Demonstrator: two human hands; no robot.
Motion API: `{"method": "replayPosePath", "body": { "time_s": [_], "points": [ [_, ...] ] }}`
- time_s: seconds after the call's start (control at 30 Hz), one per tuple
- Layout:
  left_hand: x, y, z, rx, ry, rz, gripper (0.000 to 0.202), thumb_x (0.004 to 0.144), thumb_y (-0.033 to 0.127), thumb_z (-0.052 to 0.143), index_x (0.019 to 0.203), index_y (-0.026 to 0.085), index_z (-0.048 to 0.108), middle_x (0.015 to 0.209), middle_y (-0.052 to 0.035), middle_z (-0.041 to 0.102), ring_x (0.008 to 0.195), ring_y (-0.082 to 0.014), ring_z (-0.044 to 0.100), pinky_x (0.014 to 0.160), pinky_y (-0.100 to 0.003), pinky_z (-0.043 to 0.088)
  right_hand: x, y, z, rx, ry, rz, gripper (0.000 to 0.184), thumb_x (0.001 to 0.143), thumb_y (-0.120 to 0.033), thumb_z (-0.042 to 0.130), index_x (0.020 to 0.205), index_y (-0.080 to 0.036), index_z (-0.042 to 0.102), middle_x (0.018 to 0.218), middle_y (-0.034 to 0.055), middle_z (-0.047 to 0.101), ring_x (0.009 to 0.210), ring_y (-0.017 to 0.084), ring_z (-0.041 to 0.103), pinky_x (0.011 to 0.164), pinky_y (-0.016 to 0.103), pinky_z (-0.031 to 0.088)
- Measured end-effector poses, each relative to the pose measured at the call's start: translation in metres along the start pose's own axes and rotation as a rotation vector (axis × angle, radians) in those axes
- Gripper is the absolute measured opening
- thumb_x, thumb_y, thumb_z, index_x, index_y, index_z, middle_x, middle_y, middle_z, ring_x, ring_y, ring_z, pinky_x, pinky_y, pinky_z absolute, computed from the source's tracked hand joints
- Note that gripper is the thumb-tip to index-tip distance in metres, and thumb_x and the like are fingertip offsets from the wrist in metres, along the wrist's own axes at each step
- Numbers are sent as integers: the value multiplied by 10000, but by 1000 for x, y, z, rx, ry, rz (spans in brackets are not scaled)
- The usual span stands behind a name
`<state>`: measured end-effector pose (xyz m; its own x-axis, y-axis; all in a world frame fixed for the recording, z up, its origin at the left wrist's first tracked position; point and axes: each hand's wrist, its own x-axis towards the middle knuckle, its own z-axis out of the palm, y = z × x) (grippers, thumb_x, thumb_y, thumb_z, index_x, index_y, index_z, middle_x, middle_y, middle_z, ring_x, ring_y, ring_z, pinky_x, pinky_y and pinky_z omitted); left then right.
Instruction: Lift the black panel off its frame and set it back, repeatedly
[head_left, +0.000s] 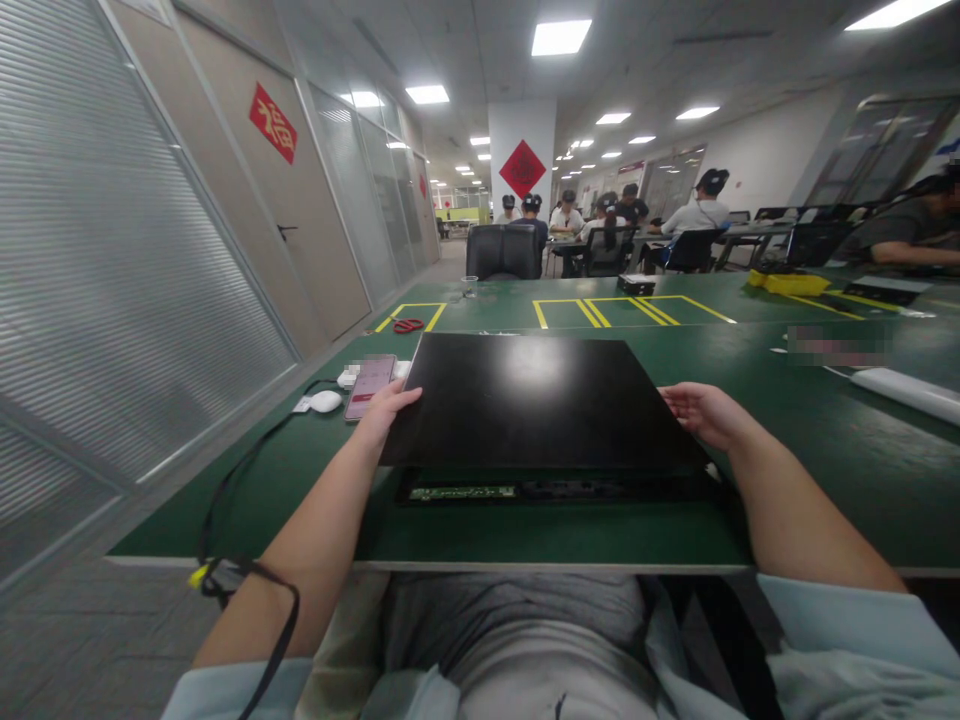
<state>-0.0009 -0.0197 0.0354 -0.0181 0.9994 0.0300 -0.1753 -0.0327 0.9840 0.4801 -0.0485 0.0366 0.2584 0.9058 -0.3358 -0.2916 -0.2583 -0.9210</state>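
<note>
A large, glossy black screen panel (525,410) is held level in front of me, reflecting a ceiling light. Its left edge is gripped by my left hand (386,410), thumb on top and the other fingers hidden below. At the right edge, my right hand (701,412) has its fingers curled against the side. Under the panel's near edge a dark frame shows, with a narrow green circuit board (463,492) in it. How far the panel is from that frame, and whether they touch farther back, I cannot tell.
The green table (247,505) carries a phone (370,386) and a white puck-like object (325,402) with a black cord on the left. Red-handled scissors (409,325) and a clear cup (469,287) lie farther back. A white bar (907,392) is at right. Several people sit beyond.
</note>
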Motion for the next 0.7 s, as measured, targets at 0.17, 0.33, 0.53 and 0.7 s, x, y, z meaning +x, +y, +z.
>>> {"method": "replayPosePath", "body": {
  "time_s": [0.17,0.33,0.53,0.7],
  "points": [
    [-4,5,-1,60,68,-25,319,662,224,772,977,172,755,809,-47,796,821,-278,779,729,-337,622,5,4,0,-36,100,-133,149,813,-94,637,950,-110,693,664,124,721,414,108,556,336,148,374],
    [-1,4,-4,56,58,-23,309,650,228,786,952,175,757,778,-40,789,832,-281,781,744,-331,621,0,5,5,-127,137,-193,130,773,-94,650,896,-127,671,601,134,707,302,47,316,274,145,208],
    [3,-5,-1,54,14,-40,449,537,263,878,956,146,767,750,-45,787,793,-273,775,740,-316,605,-1,6,5,-307,246,-293,95,787,-110,646,871,-146,672,560,95,683,293,50,294,294,176,195],
    [1,-14,8,26,-35,-64,495,514,281,918,953,127,750,699,-41,770,657,-230,742,706,-319,595,1,7,0,-486,306,-316,238,810,-149,626,1037,-112,687,565,70,683,303,67,329,336,204,248]
  ]
}}
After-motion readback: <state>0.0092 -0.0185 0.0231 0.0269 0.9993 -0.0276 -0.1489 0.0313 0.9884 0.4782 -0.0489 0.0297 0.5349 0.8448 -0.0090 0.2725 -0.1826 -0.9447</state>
